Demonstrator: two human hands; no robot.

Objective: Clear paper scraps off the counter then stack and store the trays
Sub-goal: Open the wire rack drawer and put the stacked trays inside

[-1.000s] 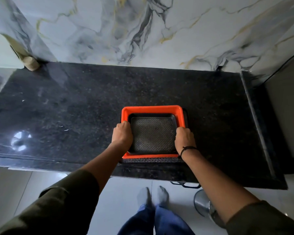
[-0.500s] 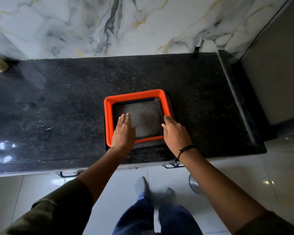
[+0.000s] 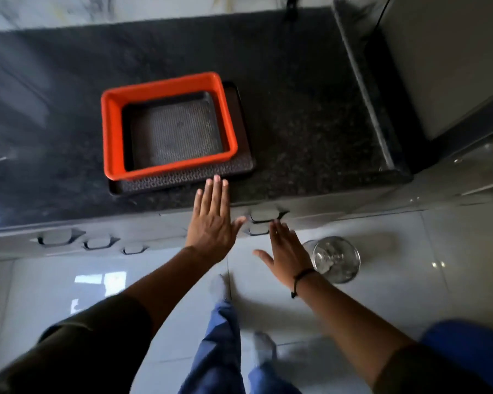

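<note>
Beside the trays, both hands flat, empty

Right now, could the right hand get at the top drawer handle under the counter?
Probably yes. The right hand is open and empty, fingertips just below the top drawer handle, with nothing between them. The stacked trays rest on the counter, out of its path.

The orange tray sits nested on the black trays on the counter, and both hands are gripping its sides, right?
Not quite. The orange tray does sit on the black trays on the counter, but the head view shows the left hand and right hand open, flat and off it.
</note>
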